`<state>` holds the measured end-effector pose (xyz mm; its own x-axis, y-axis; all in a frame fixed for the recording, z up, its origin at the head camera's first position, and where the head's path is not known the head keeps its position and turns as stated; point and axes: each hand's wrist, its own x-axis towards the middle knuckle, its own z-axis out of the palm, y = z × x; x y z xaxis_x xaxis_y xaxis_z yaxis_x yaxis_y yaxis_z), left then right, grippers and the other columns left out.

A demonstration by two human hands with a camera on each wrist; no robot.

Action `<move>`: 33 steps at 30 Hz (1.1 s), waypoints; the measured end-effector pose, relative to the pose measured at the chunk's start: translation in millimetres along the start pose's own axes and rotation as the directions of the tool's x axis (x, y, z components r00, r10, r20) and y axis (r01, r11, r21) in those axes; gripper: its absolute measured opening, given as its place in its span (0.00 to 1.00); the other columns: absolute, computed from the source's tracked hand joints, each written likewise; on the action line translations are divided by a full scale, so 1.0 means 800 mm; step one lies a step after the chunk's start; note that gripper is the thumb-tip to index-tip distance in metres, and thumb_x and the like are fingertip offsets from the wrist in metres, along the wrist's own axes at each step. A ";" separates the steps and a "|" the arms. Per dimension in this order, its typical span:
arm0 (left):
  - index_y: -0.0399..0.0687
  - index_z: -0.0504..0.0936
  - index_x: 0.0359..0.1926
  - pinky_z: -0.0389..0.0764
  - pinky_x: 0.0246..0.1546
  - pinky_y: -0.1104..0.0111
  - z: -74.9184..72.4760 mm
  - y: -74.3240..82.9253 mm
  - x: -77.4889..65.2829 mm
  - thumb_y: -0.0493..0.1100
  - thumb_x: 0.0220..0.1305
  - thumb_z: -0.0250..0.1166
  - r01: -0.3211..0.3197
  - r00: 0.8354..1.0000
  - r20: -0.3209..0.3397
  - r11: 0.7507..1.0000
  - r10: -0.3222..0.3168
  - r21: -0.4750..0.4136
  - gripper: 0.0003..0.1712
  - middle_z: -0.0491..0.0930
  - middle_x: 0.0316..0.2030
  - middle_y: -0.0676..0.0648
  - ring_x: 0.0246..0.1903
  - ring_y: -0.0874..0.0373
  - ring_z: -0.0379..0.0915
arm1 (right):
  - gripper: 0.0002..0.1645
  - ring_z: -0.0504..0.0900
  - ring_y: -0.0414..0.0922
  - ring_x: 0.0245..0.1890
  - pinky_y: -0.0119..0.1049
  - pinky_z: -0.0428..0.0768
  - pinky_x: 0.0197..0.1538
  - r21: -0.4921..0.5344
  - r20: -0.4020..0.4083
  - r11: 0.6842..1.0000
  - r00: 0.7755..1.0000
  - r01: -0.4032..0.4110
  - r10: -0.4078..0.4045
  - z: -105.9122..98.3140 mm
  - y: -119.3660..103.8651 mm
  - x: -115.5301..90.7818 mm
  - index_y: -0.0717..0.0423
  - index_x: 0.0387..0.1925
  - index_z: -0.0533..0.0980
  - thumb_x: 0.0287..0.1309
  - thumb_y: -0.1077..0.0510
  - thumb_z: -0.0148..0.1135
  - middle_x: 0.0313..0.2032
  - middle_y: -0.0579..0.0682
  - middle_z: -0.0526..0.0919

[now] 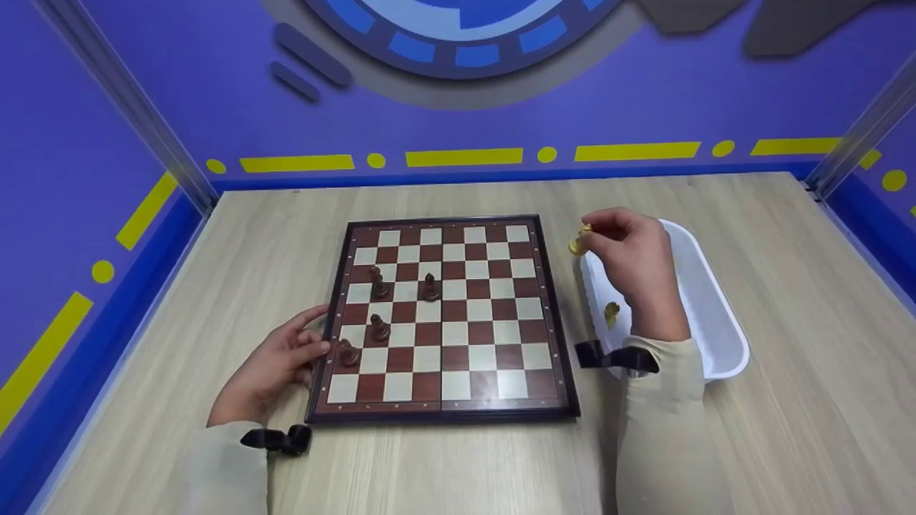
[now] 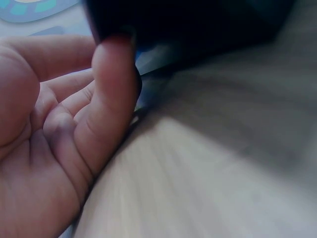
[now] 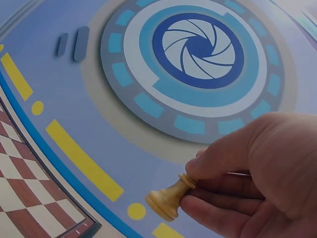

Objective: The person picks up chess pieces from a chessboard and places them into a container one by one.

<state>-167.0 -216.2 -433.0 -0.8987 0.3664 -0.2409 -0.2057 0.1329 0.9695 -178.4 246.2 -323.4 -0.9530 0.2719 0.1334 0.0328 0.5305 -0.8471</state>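
Note:
My right hand [image 1: 633, 261] pinches a pale yellow chess piece [image 3: 168, 201] between thumb and fingertips, above the far left rim of the white tray. The piece is tilted with its round base outward, and its head is hidden in the fingers. My left hand [image 1: 275, 365] grips the left edge of the chessboard [image 1: 472, 413], thumb at the frame; in the left wrist view a fingertip [image 2: 114, 62] presses against the board's dark side. Several dark brown chess pieces [image 1: 430, 287] stand on the board's left half.
A white plastic tray [image 1: 705, 307] lies right of the board, partly covered by the right hand and forearm. Inside it is another pale yellow chess piece [image 1: 612, 313]. The wooden table [image 1: 401, 465] ends at a blue and purple wall panel [image 1: 501, 129] behind.

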 end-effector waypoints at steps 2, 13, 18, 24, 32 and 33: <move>0.45 0.49 0.76 0.84 0.18 0.66 0.000 0.001 0.000 0.36 0.68 0.59 0.002 1.000 -0.001 1.000 -0.002 0.002 0.41 0.76 0.30 0.54 0.20 0.63 0.76 | 0.14 0.77 0.44 0.40 0.33 0.76 0.41 -0.001 -0.006 1.000 1.000 -0.021 0.021 -0.002 0.001 0.000 0.54 0.45 0.82 0.57 0.58 0.64 0.42 0.52 0.83; 0.47 0.49 0.76 0.83 0.18 0.67 0.001 0.002 -0.002 0.37 0.68 0.59 0.014 1.000 -0.006 1.000 -0.014 0.007 0.41 0.76 0.30 0.54 0.19 0.63 0.77 | 0.13 0.76 0.44 0.41 0.34 0.77 0.40 0.022 -0.047 0.994 0.993 -0.106 0.107 -0.011 0.011 0.002 0.55 0.46 0.82 0.59 0.58 0.63 0.41 0.51 0.81; 0.47 0.49 0.76 0.83 0.18 0.68 0.002 0.003 -0.002 0.36 0.68 0.59 0.021 1.000 -0.014 1.000 -0.021 -0.001 0.41 0.76 0.30 0.54 0.19 0.63 0.77 | 0.16 0.74 0.45 0.39 0.33 0.76 0.33 -0.002 -0.034 0.990 0.990 -0.138 0.138 -0.016 0.014 0.002 0.53 0.49 0.80 0.62 0.54 0.61 0.44 0.51 0.80; 0.46 0.48 0.76 0.83 0.18 0.68 0.002 0.002 -0.003 0.36 0.68 0.59 0.006 1.000 0.000 1.000 -0.006 -0.008 0.41 0.76 0.30 0.54 0.19 0.63 0.77 | 0.17 0.73 0.47 0.36 0.33 0.73 0.21 -0.046 -0.025 0.986 0.987 -0.159 0.158 -0.019 0.020 0.003 0.51 0.51 0.79 0.63 0.52 0.59 0.46 0.51 0.79; 0.47 0.50 0.75 0.83 0.18 0.67 0.002 0.003 -0.004 0.35 0.68 0.60 0.013 1.000 -0.014 1.000 -0.013 -0.016 0.41 0.76 0.31 0.54 0.19 0.63 0.77 | 0.16 0.73 0.48 0.40 0.34 0.75 0.30 -0.073 -0.038 0.987 0.989 -0.147 0.144 -0.017 0.029 0.006 0.54 0.50 0.79 0.61 0.55 0.60 0.45 0.54 0.79; 0.47 0.50 0.75 0.83 0.17 0.68 0.003 0.003 -0.004 0.35 0.68 0.60 0.017 1.000 -0.017 1.000 -0.017 -0.018 0.41 0.76 0.31 0.54 0.19 0.63 0.76 | 0.16 0.74 0.48 0.40 0.35 0.75 0.31 -0.083 -0.039 0.987 0.990 -0.140 0.137 -0.017 0.031 0.007 0.55 0.49 0.79 0.61 0.56 0.60 0.45 0.54 0.79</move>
<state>-163.9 -214.9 -429.9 -0.9018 0.3479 -0.2565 -0.2277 0.1221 0.9660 -178.7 271.8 -336.8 -0.9271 0.3731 0.0363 0.1904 0.5521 -0.8117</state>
